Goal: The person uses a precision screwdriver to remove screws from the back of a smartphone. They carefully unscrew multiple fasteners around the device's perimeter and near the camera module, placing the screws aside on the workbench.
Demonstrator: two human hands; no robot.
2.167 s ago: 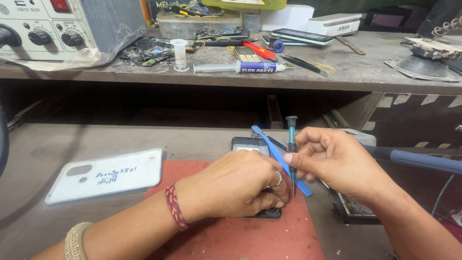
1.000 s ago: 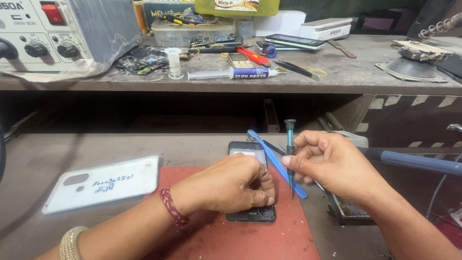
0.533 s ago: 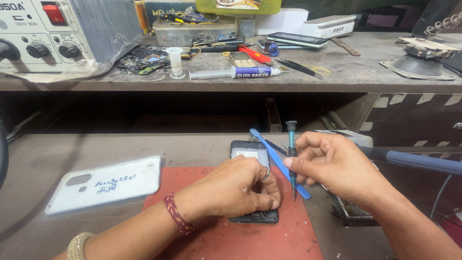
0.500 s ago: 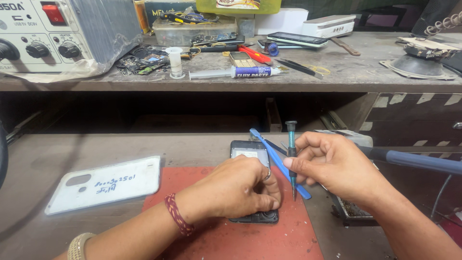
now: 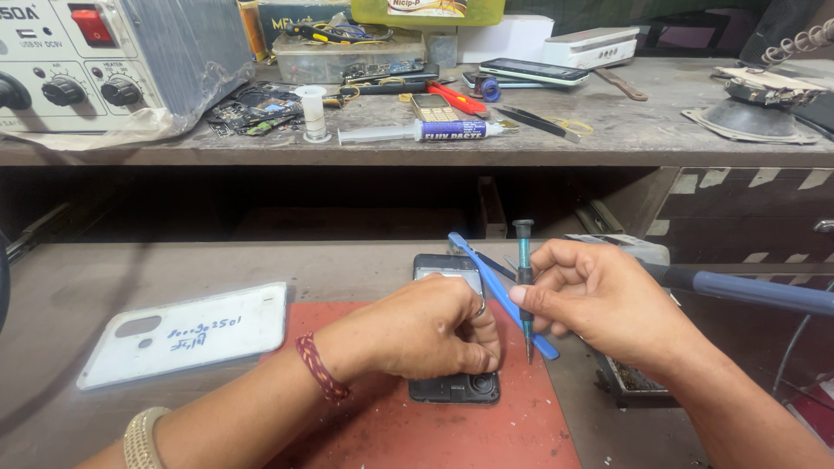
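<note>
An opened dark phone [image 5: 452, 386] lies on a red work mat [image 5: 408, 434]. My left hand [image 5: 417, 330] rests over it with closed fingers and presses it down; a red thread band circles that wrist. My right hand [image 5: 608, 300] is just right of the phone. It grips a small screwdriver [image 5: 524, 278] upright, tip down near the phone's right edge. A blue plastic pry tool [image 5: 499, 291] is also held in the right hand and slants across the phone.
A white phone back cover [image 5: 187, 334] lies left of the mat. A blue-handled tool [image 5: 756, 291] lies at the right. On the shelf above stand a grey power unit [image 5: 104, 61], a syringe [image 5: 417, 132], a small white bottle [image 5: 313, 113], phones and loose parts.
My hands have barely shifted. The left hand stays on the phone and the right keeps the screwdriver upright beside it.
</note>
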